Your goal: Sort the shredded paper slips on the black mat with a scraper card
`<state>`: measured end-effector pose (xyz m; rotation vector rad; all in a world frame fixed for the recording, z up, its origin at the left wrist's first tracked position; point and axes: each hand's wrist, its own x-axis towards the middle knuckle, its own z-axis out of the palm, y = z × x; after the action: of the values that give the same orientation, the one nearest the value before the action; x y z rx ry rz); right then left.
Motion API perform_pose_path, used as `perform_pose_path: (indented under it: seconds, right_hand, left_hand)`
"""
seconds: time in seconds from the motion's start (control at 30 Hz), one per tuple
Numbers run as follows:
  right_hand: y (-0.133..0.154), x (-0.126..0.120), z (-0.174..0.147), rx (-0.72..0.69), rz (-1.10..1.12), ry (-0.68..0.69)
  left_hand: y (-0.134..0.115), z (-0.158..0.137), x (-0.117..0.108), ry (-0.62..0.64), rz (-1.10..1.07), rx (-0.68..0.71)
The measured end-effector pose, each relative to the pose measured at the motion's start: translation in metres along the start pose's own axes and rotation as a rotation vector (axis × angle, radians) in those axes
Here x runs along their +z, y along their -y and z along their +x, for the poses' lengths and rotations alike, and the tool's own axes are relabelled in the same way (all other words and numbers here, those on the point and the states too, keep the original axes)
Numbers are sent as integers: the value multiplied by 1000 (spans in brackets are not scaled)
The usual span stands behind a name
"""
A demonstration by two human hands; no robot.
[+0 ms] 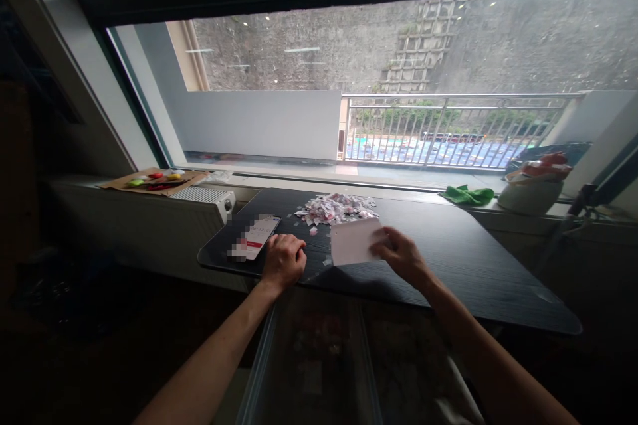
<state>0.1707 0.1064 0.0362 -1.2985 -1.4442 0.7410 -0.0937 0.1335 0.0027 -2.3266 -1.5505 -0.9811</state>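
A plain white card or sheet of paper (353,242) is tilted above the dark table (448,255), its right edge pinched in my right hand (399,251). My left hand (285,259) rests at the table's front edge with its fingers curled; the inside of the fingers is hidden. Just left of it lies a phone (256,239) with a lit screen, partly blurred out. Behind the card, a loose heap of small torn or cut paper scraps (333,208) sits on the table. A few stray scraps lie between the heap and my hands.
A radiator (205,199) stands left of the table, near a cardboard sheet (187,180) bearing coloured pieces. On the right sill are a green cloth (467,195) and a pale bag (531,194). Below the table's front edge is a clear-walled bin (266,345). A large window runs behind.
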Motion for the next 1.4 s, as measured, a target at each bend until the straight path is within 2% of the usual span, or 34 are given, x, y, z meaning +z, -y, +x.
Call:
perform_pose_path:
  seconds: [0.1, 0.2, 0.3, 0.5, 0.7, 0.8, 0.93, 1.07, 1.23, 1.4]
  right_hand:
    - [3, -24, -3, 35, 71, -87]
    - [2, -31, 0, 60, 82, -146]
    - [0, -20, 7, 59, 70, -137]
    - [6, 24, 31, -4, 72, -87]
    - [23, 60, 54, -132, -194, -31]
    - [33, 62, 55, -162, -297, 13]
    - [42, 46, 44, -151, -326, 119]
    - [47, 33, 35, -148, -342, 75]
    - [46, 48, 45, -169, -346, 28]
    - [41, 66, 53, -159, -350, 64]
  left_hand:
    - [-4, 0, -1, 43, 37, 22]
    - [-4, 2, -2, 85, 73, 56]
    - [-2, 6, -5, 119, 77, 83]
    - [1, 10, -7, 156, 30, 60]
    - [-3, 5, -4, 103, -1, -6]
    - [-3, 4, -3, 92, -3, -13]
    - [-4, 4, -3, 81, -9, -14]
    - [-5, 3, -3, 60, 5, -19]
    - [-5, 2, -3, 49, 25, -22]
    - [-4, 2, -2, 41, 32, -15]
